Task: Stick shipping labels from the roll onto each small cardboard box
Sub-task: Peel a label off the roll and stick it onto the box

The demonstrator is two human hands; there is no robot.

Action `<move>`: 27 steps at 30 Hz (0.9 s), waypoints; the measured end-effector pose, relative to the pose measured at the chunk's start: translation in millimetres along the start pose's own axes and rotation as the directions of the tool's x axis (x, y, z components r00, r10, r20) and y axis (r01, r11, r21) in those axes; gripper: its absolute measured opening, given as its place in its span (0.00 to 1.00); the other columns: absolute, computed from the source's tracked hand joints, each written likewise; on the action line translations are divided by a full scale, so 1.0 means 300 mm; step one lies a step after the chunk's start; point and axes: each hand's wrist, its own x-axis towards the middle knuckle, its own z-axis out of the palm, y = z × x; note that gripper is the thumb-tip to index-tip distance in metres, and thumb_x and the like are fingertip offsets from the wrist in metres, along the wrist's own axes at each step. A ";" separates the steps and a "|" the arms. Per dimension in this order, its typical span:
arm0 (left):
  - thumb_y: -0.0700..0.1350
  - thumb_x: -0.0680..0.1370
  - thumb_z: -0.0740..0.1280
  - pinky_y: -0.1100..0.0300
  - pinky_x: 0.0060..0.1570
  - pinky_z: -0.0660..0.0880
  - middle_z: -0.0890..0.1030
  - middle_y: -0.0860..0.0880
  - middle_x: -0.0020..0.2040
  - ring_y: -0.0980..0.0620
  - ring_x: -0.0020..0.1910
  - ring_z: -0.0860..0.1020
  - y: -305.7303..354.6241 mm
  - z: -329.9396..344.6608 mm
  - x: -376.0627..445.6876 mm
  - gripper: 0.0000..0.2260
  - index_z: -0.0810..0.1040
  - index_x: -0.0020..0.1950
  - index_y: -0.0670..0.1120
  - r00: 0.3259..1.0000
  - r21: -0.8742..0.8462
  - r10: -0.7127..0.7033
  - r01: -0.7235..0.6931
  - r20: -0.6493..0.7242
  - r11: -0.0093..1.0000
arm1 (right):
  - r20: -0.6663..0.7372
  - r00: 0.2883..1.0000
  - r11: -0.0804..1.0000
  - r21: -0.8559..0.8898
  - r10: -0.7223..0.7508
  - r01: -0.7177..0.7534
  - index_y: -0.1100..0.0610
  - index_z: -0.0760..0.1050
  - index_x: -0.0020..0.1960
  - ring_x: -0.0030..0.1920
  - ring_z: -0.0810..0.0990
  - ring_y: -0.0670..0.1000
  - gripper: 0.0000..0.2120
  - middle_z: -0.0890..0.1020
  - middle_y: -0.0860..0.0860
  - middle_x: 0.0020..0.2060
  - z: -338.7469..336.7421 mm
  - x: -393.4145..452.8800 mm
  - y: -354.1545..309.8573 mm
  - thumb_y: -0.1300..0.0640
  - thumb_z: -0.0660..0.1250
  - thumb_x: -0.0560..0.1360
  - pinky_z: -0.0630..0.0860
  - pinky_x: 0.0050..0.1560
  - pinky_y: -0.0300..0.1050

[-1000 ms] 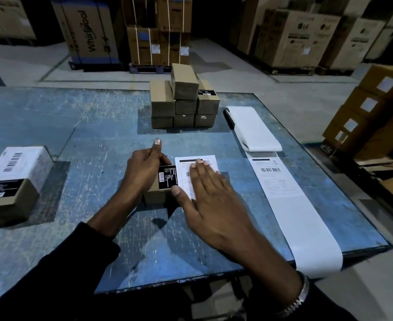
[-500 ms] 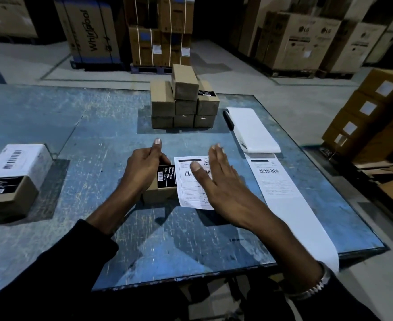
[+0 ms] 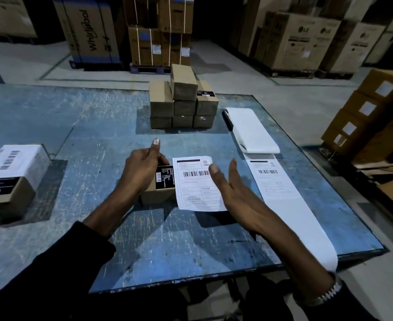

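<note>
The left hand (image 3: 142, 172) gripped the small box (image 3: 158, 193) near the middle of the blue table (image 3: 98, 140); the right hand (image 3: 231, 188) hovered with fingers apart, thumb on the label (image 3: 195, 188); that sheet overhung the box rightward, light and floppy, probably best pressed flat from the box edge outward; the label strip (image 3: 283, 200) lay right, leaving bare room nearer.

The right hand (image 3: 233, 188), which a second ago lies flat on the label (image 3: 197, 183), now stands lifted and turned on edge at the label's right side, thumb over the barcode, so nearly the whole printed face shows.
</note>
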 end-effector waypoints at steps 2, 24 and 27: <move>0.62 0.88 0.54 0.59 0.41 0.70 0.87 0.50 0.41 0.53 0.42 0.83 -0.002 0.002 0.000 0.29 0.86 0.43 0.46 1.000 0.011 0.005 -0.005 -0.001 1.000 | -0.082 0.992 0.991 -0.094 -0.098 0.090 0.39 0.29 0.84 0.85 0.47 0.45 0.48 0.39 0.38 0.85 0.003 -0.031 -0.035 0.17 0.41 0.73 0.44 0.80 0.47; 0.62 0.88 0.55 0.58 0.42 0.71 0.86 0.49 0.38 0.52 0.40 0.83 0.019 -0.006 -0.012 0.30 0.85 0.40 0.45 1.000 0.004 0.017 -0.017 0.020 1.000 | -0.186 0.976 0.979 -0.189 -0.110 0.074 0.45 0.39 0.87 0.84 0.42 0.39 0.45 0.43 0.40 0.86 0.012 -0.061 0.000 0.22 0.39 0.77 0.39 0.80 0.41; 0.62 0.88 0.54 0.57 0.43 0.73 0.86 0.49 0.38 0.52 0.40 0.84 0.022 -0.011 -0.016 0.30 0.85 0.41 0.46 0.999 0.008 0.014 -0.014 0.031 1.000 | -0.078 0.952 0.918 -0.298 -0.297 0.262 0.45 0.36 0.87 0.82 0.35 0.37 0.41 0.37 0.39 0.84 0.081 -0.055 -0.079 0.26 0.38 0.80 0.34 0.80 0.41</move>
